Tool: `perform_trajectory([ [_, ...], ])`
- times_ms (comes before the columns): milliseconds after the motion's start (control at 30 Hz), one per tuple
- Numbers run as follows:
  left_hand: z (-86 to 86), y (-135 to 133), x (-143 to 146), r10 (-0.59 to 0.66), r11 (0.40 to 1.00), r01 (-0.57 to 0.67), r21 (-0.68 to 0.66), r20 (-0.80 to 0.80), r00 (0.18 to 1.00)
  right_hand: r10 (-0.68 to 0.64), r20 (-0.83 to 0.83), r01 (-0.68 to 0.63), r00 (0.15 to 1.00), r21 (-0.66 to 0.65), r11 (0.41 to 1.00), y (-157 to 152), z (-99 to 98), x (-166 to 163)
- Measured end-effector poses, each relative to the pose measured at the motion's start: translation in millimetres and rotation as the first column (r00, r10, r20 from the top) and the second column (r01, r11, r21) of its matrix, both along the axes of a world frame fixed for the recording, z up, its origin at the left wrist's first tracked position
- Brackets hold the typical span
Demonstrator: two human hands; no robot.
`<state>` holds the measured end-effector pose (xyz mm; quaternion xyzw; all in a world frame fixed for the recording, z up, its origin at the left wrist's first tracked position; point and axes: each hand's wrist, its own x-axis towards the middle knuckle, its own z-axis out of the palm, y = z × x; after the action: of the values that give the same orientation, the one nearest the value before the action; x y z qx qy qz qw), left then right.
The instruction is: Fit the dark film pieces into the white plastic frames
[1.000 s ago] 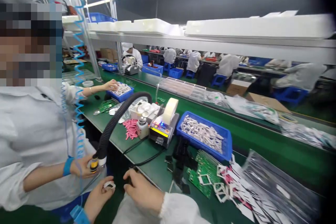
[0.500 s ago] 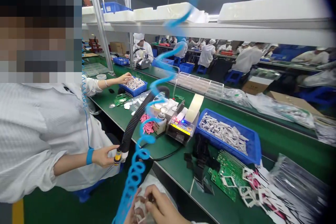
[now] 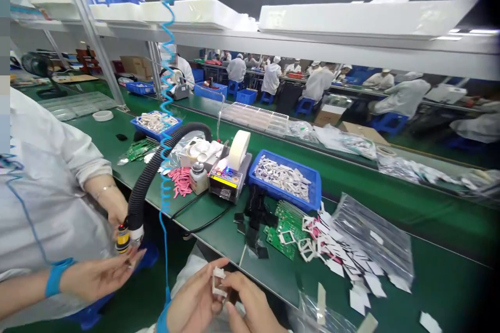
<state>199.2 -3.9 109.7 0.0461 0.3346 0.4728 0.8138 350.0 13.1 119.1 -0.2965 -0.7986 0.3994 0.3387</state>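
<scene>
A small white plastic-looking rectangular frame [image 3: 214, 282] is gripped between the left hand [image 3: 193, 299] and the right hand [image 3: 252, 302], which are held close together, neither nearer; its long axis is kept roughly upright, just off the near edge of the green flat-topped desk [image 3: 275, 277].

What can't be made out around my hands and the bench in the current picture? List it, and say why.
Head view, now:
Part of the white frame: covered by the fingers of the right hand.
Right forearm: cut off by the bottom edge.
Near end of the clear bag at the bench's front: cut off by the bottom edge.
Button markings on the tape machine: too small to read.
</scene>
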Motion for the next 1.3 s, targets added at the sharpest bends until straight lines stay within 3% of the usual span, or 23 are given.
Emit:
perform_trajectory([
  [133,-0.3,7,9,0.015,1.000,-0.015,0.009,-0.062,0.998,-0.050,0.002,0.050,0.999,0.066,0.997,1,-3.9,6],
  [233,-2.1,14,16,-0.010,1.000,0.010,0.011,-0.058,0.998,-0.110,-0.038,0.112,0.993,0.038,0.993,4,-8.8,9],
  [300,-4.0,19,19,-0.008,1.000,0.007,-0.005,-0.038,0.999,-0.222,-0.114,0.213,0.968,-0.089,0.973,7,-12.0,10],
  [367,-6.3,24,19,0.007,0.999,-0.008,-0.037,-0.038,0.999,-0.355,-0.216,0.280,0.910,-0.312,0.908,12,-14.4,11],
  [467,-8.7,28,16,0.003,0.997,-0.009,-0.080,-0.075,0.997,-0.446,-0.349,0.171,0.824,-0.597,0.784,19,-15.9,11],
  [600,-8.3,29,11,-0.039,0.995,0.025,-0.100,-0.141,0.989,-0.459,-0.381,0.072,0.803,-0.702,0.708,27,-18.6,8],
  [700,-10.4,24,9,-0.063,0.994,0.051,-0.093,-0.129,0.990,-0.422,-0.364,0.067,0.831,-0.687,0.724,28,-18.9,6],
  [833,-33.3,4,-13,-0.064,0.986,0.042,-0.160,-0.132,0.989,-0.299,-0.184,0.165,0.936,-0.522,0.837,32,-7.6,-6],
  [900,-53.8,-9,-43,-0.022,0.977,-0.023,-0.212,-0.204,0.979,-0.193,-0.041,0.159,0.980,-0.413,0.897,37,-2.4,-22],
  [967,-74.1,-18,-86,0.086,0.963,-0.170,-0.208,-0.362,0.928,-0.059,0.079,0.084,0.995,-0.361,0.929,43,-4.3,-50],
  [1033,-88.4,-21,-136,0.199,0.939,-0.311,-0.146,-0.509,0.838,0.050,0.149,0.007,0.988,-0.356,0.934,49,-15.6,-89],
  [1133,-96.8,-18,-196,0.219,0.930,-0.345,-0.125,-0.564,0.796,0.152,0.146,-0.083,0.978,-0.398,0.914,54,-42.6,-159],
  [1200,-99.2,-13,-213,0.199,0.941,-0.316,-0.120,-0.561,0.804,0.218,0.106,-0.150,0.970,-0.443,0.884,53,-59.1,-202],
  [1300,-105.9,-5,-208,0.200,0.951,-0.295,-0.097,-0.535,0.821,0.233,0.031,-0.183,0.972,-0.522,0.833,49,-74.6,-243],
])
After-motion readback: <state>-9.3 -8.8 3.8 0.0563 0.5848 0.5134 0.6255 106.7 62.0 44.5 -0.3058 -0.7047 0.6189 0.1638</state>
